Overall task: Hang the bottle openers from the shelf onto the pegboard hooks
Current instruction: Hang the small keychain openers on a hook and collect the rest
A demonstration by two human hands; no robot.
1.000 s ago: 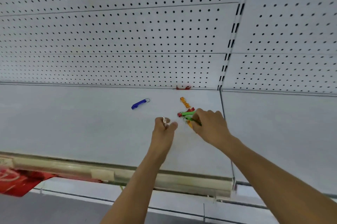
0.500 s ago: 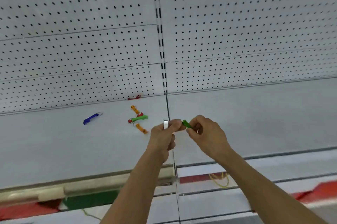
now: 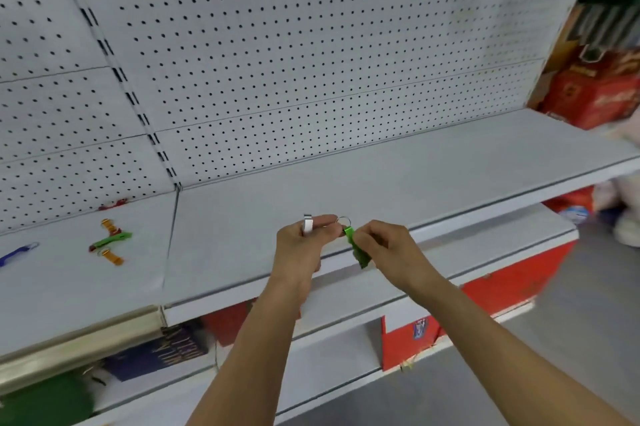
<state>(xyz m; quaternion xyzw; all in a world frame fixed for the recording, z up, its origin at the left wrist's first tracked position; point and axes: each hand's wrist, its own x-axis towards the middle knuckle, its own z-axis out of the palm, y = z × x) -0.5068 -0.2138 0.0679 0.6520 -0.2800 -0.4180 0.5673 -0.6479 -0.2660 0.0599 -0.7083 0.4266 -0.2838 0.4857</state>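
Observation:
My right hand [image 3: 384,249] pinches a green bottle opener [image 3: 355,245] in front of the white shelf [image 3: 381,176]. Its key ring [image 3: 343,221] touches the fingertips of my left hand [image 3: 304,245], which also grips a small white metal piece [image 3: 307,224]. On the shelf at the left lie several more openers: a blue one [image 3: 17,253], a green one [image 3: 112,240], two orange ones [image 3: 110,227] [image 3: 112,257] and a red one [image 3: 112,204] against the back. The white pegboard [image 3: 277,61] rises behind the shelf; I see no hooks on it.
A slotted upright [image 3: 117,72] splits the pegboard into panels. Red boxes [image 3: 595,93] stand on the shelf at the far right. Below the shelf are a lower white shelf [image 3: 346,332], red packaging [image 3: 512,287] and a dark book-like box [image 3: 162,353].
The view has swung right along the shelf, so the loose openers now lie far left. Both hands have come away from the pile with the green opener held between them.

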